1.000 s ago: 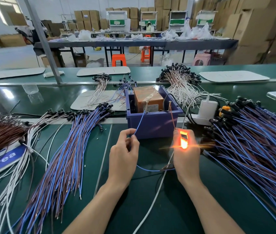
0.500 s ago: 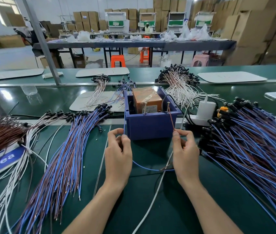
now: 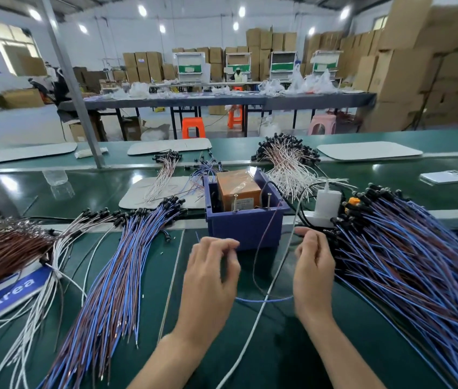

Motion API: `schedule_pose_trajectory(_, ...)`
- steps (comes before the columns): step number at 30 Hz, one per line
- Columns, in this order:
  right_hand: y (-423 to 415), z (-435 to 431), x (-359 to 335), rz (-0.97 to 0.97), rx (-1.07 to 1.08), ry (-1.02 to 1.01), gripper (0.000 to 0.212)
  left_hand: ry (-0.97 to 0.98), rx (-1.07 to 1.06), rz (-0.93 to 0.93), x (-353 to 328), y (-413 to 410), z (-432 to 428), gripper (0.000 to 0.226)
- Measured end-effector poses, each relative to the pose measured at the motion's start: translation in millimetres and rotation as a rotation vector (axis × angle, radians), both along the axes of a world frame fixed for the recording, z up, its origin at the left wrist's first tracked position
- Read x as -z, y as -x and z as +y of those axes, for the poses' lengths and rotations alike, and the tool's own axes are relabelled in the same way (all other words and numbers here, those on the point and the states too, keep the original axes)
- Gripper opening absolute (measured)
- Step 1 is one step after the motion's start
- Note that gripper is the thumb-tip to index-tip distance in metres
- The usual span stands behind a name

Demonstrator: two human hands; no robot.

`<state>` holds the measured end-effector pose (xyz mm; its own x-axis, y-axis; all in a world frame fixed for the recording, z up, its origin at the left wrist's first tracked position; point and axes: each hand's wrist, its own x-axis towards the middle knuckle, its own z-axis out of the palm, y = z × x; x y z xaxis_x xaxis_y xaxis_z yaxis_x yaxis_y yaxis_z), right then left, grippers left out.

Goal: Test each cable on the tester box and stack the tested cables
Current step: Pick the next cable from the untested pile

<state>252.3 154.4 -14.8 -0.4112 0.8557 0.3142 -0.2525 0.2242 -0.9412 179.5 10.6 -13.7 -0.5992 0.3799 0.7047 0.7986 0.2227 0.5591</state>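
Cable point(image 3: 264, 300) ends pinched in left hand point(image 3: 211, 276) and right hand point(image 3: 313, 270) before tester point(image 3: 246, 230). Seemingly tested stack point(image 3: 115, 276) at left; larger pile point(image 3: 418, 262) waiting at right.

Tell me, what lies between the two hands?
Head view: a blue wire runs from left hand to right hand, crossed by a white cable; a brown wire rises toward the tester box.

only two hands and two forearms show of the person. the left hand point(image 3: 211, 279) and the right hand point(image 3: 313, 276) are bare, with slim fingers and faint knuckle ridges. the left forearm point(image 3: 171, 360) and the right forearm point(image 3: 345, 357) are bare too, slender, narrowing at the wrists. the left fingertips are blurred.
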Motion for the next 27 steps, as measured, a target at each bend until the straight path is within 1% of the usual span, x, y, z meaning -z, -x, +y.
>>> schedule_pose_trajectory(3, -9.5, -6.1, -43.4, 0.154, -0.054, -0.027, 0.03, 0.235, 0.24, 0.113, -28.0, -24.6, 13.6, 0.027)
schedule_pose_trajectory(5, -18.3, -12.8, -75.9, 0.215, -0.095, -0.136, 0.027, 0.321, 0.358, 0.083, -48.8, -38.3, 23.9, 0.036)
schedule_pose_trajectory(6, -23.4, -16.0, -91.4, 0.238, -0.109, -0.2, 0.026, 0.311, 0.403, 0.059, -59.1, -43.8, 28.4, 0.036)
schedule_pose_trajectory(7, -29.3, -18.2, -105.9, 0.259, -0.121, -0.267, 0.025, 0.273, 0.438, 0.05, -69.1, -48.4, 32.7, 0.031)
schedule_pose_trajectory(9, -42.4, -18.9, -129.9, 0.288, -0.132, -0.391, 0.024, 0.18, 0.472, 0.066, -88.1, -55.5, 41.4, 0.014)
schedule_pose_trajectory(10, -49.2, -16.8, -138.5, 0.299, -0.133, -0.429, 0.024, 0.133, 0.476, 0.067, -97.2, -58.7, 45.7, 0.009)
schedule_pose_trajectory(12, -63.9, -7.5, -148.7, 0.293, -0.152, -0.418, 0.031, 0.002, 0.487, 0.013, -115.6, -65.1, 55.1, 0.007)
schedule_pose_trajectory(14, -77.5, 4.8, -151.2, 0.233, -0.218, -0.342, 0.036, -0.151, 0.525, -0.116, -135.1, -69.6, 65.9, 0.01)
schedule_pose_trajectory(16, -89.5, 14.7, -148.0, 0.124, -0.269, -0.31, 0.027, -0.272, 0.538, -0.259, -151.2, -71.2, 77.5, 0.012)
schedule_pose_trajectory(17, -94.8, 19.7, -145.1, 0.075, -0.261, -0.311, 0.024, -0.308, 0.52, -0.301, -157.0, -70.8, 83.8, 0.014)
schedule_pose_trajectory(20, -112.5, 36.8, -136.6, -0.009, -0.179, -0.301, 0.026, -0.316, 0.463, -0.377, -160.8, -72.6, 104.7, 0.018)
schedule_pose_trajectory(24, -140.3, 64.2, -130.8, -0.108, -0.196, -0.244, 0.023, -0.351, 0.466, -0.515, -147.1, -78.3, 133.2, 0.019)
schedule_pose_trajectory(25, -147.2, 71.8, -128.7, -0.172, -0.185, -0.26, 0.02, -0.34, 0.47, -0.52, -142.9, -78.5, 140.9, 0.019)
schedule_pose_trajectory(27, -160.0, 89.2, -124.5, -0.333, -0.091, -0.368, 0.014, -0.303, 0.47, -0.515, -137.4, -77.4, 158.6, 0.019)
